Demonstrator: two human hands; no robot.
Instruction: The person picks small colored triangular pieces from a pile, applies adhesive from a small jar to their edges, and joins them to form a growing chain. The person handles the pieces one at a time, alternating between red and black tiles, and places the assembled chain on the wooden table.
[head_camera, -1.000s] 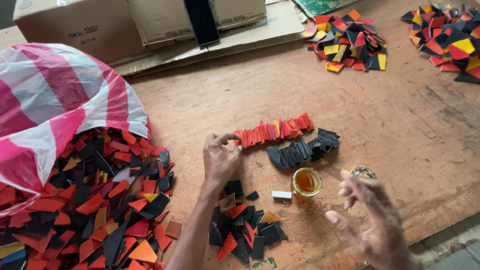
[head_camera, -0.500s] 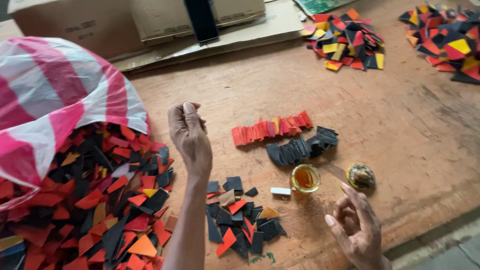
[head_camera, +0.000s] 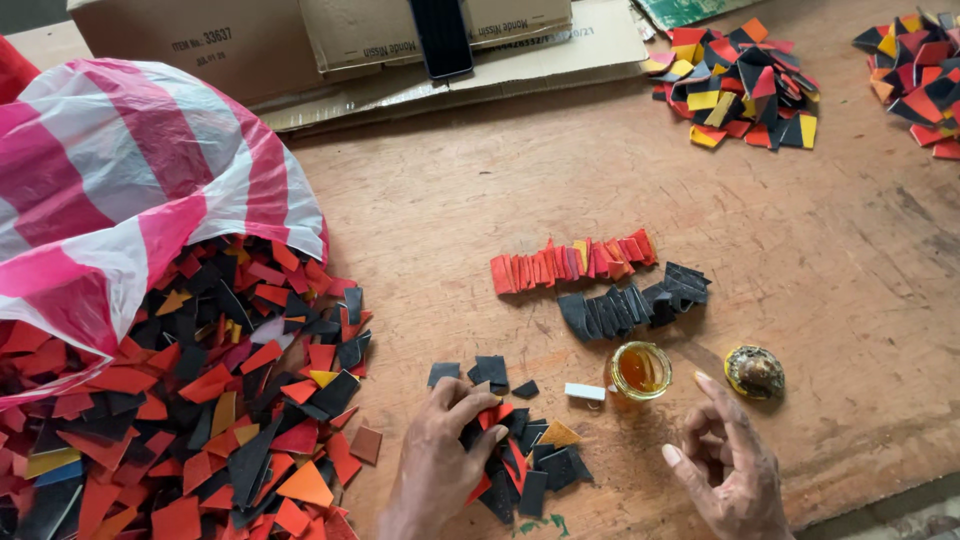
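On the scuffed wooden desk (head_camera: 420, 210), the left hand (head_camera: 440, 450) presses curled fingers onto flat red-and-black scraps (head_camera: 525, 455) (angular, matte), while the right hand (head_camera: 730, 465) hovers empty, loosely curled, beside a glass jar (head_camera: 638, 370).

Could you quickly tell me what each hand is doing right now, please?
Left hand: fingers curled on the small pile of pieces; grasp unclear.
Right hand: open, holding nothing.
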